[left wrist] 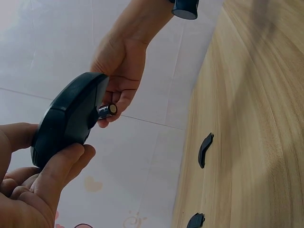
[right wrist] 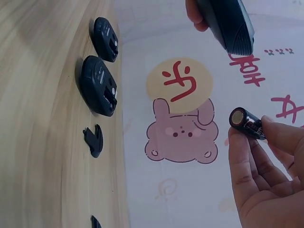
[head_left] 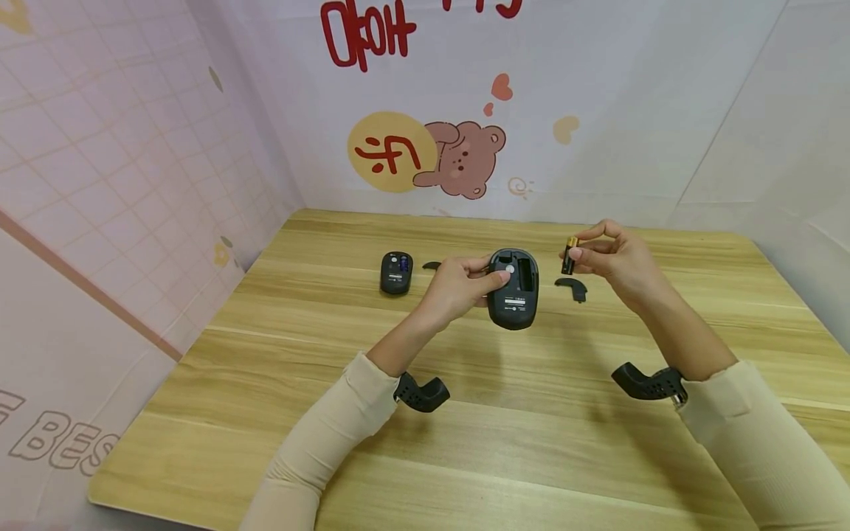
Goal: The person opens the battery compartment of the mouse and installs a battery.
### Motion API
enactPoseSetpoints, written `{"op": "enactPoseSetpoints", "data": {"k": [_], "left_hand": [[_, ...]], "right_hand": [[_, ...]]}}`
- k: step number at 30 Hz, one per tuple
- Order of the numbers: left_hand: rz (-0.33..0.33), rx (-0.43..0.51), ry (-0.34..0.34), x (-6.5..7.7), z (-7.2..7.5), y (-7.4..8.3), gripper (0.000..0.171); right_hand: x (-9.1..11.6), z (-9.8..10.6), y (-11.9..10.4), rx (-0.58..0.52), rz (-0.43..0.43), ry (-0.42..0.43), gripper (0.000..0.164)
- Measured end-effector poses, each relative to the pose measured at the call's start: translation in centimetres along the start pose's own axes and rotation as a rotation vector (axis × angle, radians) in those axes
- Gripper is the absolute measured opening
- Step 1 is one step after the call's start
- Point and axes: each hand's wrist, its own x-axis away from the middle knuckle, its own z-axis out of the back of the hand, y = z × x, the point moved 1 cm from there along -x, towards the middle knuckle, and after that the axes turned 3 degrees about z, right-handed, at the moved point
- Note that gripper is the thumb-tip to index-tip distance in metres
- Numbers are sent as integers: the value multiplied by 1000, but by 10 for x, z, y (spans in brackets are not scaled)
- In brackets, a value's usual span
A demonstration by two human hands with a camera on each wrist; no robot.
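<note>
My left hand [head_left: 458, 289] holds a black computer mouse [head_left: 513, 313] with its underside facing me, thumb lying across it. A long battery slot shows uncovered on that underside. To the right, my right hand [head_left: 620, 262] pinches a black and gold battery [head_left: 567, 264] between thumb and fingers, apart from the mouse. The right wrist view shows the battery [right wrist: 246, 121] end-on at the fingertips. Below that hand, a black battery cover [head_left: 575, 288] lies on the table. Another small dark cover piece [head_left: 432, 265] shows partly behind my left hand.
A second black mouse [head_left: 396, 283] lies underside up on the wooden table [head_left: 505, 442], a blue battery in its slot. In the right wrist view two mice [right wrist: 105, 39] lie side by side. A printed cloth wall [head_left: 598, 169] stands behind the table.
</note>
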Motion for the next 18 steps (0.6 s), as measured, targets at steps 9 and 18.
{"op": "enactPoseSetpoints", "data": {"k": [9, 18], "left_hand": [[-10, -6, 4, -2, 0, -2, 47], [4, -13, 12, -3, -2, -1, 47]], "right_hand": [[3, -7, -13, -13, 52, 4, 11], [0, -14, -36, -44, 115, -25, 9]]}}
